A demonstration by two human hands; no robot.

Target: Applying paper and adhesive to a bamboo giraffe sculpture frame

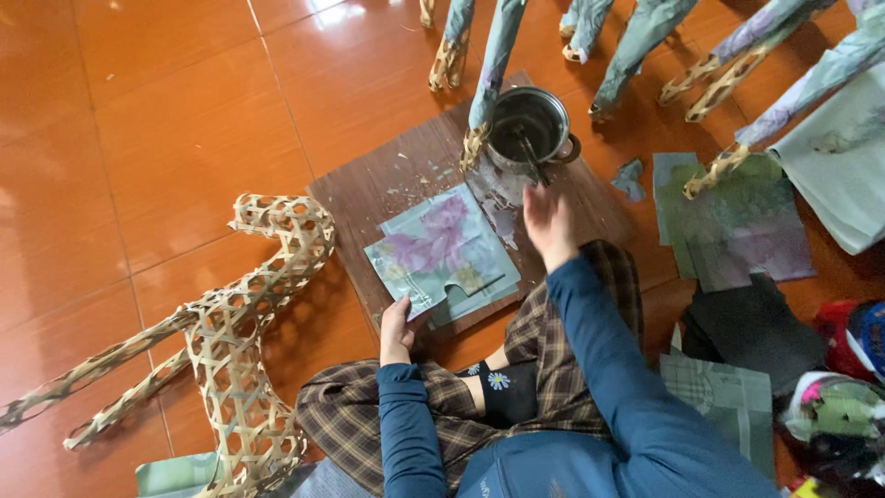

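Observation:
I sit cross-legged on the floor. My left hand [398,325] pinches the near corner of a flower-printed sheet of paper [441,247] lying on a dark wooden board [364,198]. My right hand [548,221] hovers over the board's right side, fingers apart, holding nothing, just below a metal pot [527,124] that has a brush handle sticking out of it. A woven bamboo animal frame [241,318] lies on the tiles to my left.
Several paper-wrapped bamboo legs [636,41] stand along the far edge. More printed paper sheets [733,221] lie at the right, with dark cloth [751,327] and colourful bags [843,406] near my right knee. The floor is glossy orange tile [138,138].

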